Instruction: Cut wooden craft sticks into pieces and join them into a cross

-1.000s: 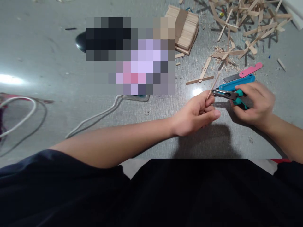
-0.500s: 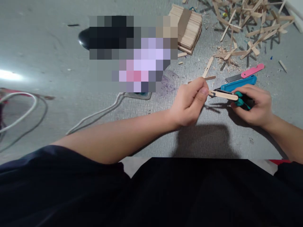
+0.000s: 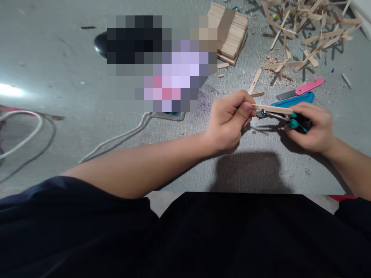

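Pinched between the thumb and fingers of my left hand (image 3: 232, 121) is the left end of a wooden craft stick (image 3: 274, 109), which points right. My right hand (image 3: 314, 125) is closed around the teal and black handles of pliers (image 3: 293, 122). Their metal jaws lie just below the stick, toward my left fingertips; I cannot tell whether they touch the wood. Behind the right hand lie a blue cutter knife (image 3: 295, 99) and a pink cutter knife (image 3: 310, 86) with its blade out.
A banded bundle of craft sticks (image 3: 232, 33) stands at the back. Joined stick structures (image 3: 314, 38) spread over the back right, with wood shavings (image 3: 271, 69) beside them. A loose stick (image 3: 255, 80) lies behind my left hand. A white cable (image 3: 116, 141) crosses the table left. A blurred patch hides some things.
The stick has turned and risen slightly in my left hand, showing its narrow edge and more of the pliers' metal jaws. The right hand has barely moved.
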The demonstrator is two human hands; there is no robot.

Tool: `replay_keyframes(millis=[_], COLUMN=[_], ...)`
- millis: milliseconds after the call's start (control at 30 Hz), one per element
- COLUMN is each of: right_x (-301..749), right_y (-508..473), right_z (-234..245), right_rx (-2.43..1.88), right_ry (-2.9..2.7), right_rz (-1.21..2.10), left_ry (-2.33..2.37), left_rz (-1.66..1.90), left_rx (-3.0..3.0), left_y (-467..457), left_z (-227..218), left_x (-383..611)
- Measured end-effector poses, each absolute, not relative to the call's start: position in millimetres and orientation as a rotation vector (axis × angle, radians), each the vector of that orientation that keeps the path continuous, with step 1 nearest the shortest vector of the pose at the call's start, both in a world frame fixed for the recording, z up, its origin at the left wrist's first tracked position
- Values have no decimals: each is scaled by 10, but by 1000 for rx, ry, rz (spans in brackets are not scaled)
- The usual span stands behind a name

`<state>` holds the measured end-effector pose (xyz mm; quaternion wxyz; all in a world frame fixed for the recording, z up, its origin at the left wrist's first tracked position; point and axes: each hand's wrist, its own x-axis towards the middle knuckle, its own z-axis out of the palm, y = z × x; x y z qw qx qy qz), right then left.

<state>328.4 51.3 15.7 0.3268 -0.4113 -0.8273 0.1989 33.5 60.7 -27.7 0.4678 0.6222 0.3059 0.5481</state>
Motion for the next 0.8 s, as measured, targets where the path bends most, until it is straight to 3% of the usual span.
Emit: replay_keyframes(millis=[233,800], right_x=[3312,3399], right_y=[558,601], right_z=[207,190], right_rx=[-1030,-1115], right_ry=[-2181,-2236], right_rz=[636,670], left_ry=[688,799], left_rz=[1163,1220], left_rx=[1405,1230], left_y=[579,583], left_z=[-159,-183], left_x=[324,359])
